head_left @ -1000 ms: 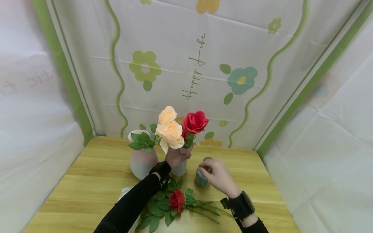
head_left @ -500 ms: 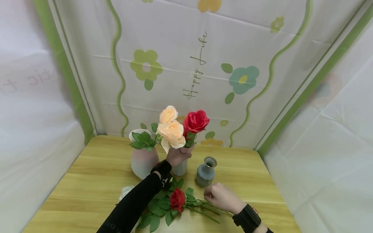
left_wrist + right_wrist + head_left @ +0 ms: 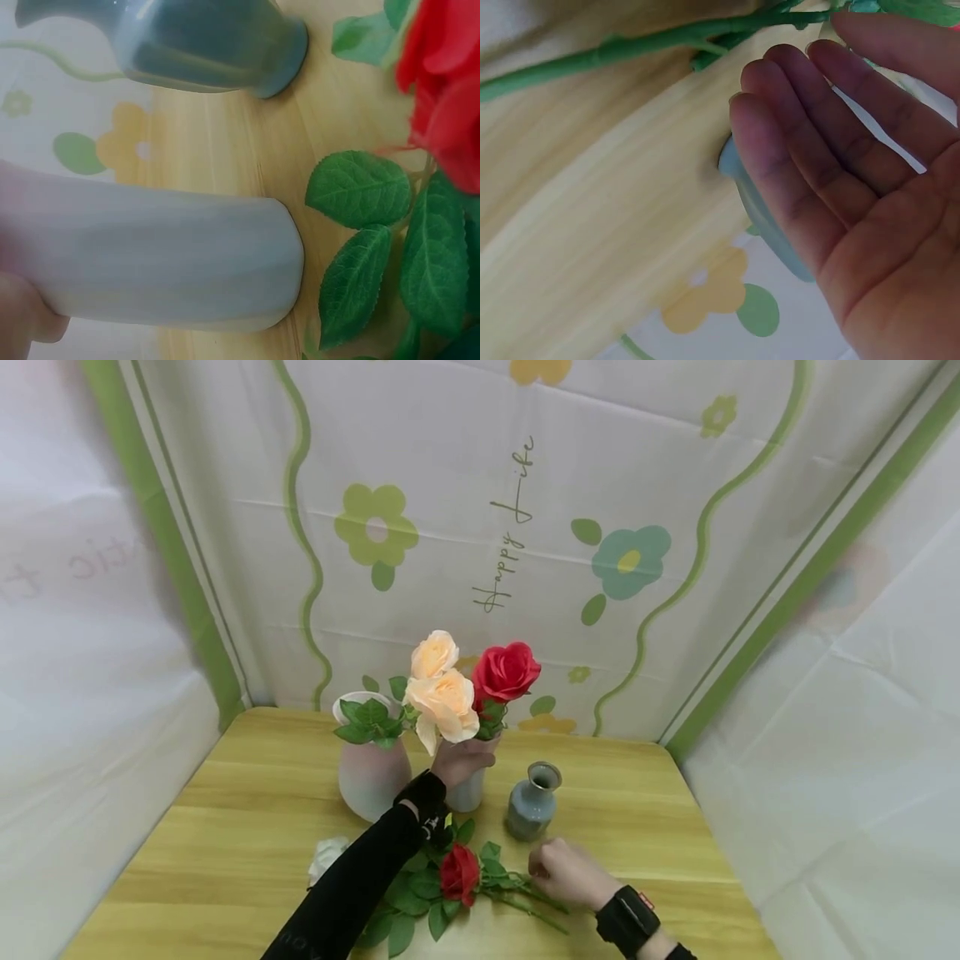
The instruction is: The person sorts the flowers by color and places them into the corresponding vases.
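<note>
My left hand [image 3: 459,762] grips a slender pale vase [image 3: 467,793] near its top, where a red rose [image 3: 506,672] stands up. Peach roses [image 3: 444,703] lean over that hand from the left. In the left wrist view, a few fingers [image 3: 30,315] show at the vase's [image 3: 180,259] side. My right hand [image 3: 573,872], holding nothing, hovers beside the green stems [image 3: 528,908] of a red rose [image 3: 459,872] lying on the table. The right wrist view shows its fingers [image 3: 802,161] loosely bent, with a stem [image 3: 630,49] beyond them. A blue-grey vase [image 3: 531,810] stands just behind this hand.
A wide pink-and-white vase [image 3: 372,781] with leaves [image 3: 369,718] at its mouth stands at the left. Partly behind my left sleeve lies a white flower [image 3: 327,857]. A printed white curtain [image 3: 450,568] encloses the wooden table [image 3: 225,827] at its back and sides.
My right hand has left the mouth of the blue-grey vase and come down toward me, beside the lying stems. The left hand keeps its grip on the slender vase.
</note>
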Demonstrator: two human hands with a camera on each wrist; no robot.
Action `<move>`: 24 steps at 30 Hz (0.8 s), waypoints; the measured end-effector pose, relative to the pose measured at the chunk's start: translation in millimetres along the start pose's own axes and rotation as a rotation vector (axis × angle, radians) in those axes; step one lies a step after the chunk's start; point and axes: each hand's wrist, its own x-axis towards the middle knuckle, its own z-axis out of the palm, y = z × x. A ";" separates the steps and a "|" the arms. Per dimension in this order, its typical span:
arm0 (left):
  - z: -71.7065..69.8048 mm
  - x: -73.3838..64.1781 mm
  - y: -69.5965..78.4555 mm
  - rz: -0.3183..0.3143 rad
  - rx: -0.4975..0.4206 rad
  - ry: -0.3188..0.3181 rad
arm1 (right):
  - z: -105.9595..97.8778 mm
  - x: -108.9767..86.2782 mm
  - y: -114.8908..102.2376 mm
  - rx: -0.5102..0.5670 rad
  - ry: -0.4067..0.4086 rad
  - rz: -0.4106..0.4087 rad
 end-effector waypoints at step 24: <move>-27.6 15.6 -24.4 0.162 0.131 -0.104 | 18.9 12.4 -10.8 -0.112 0.034 -0.017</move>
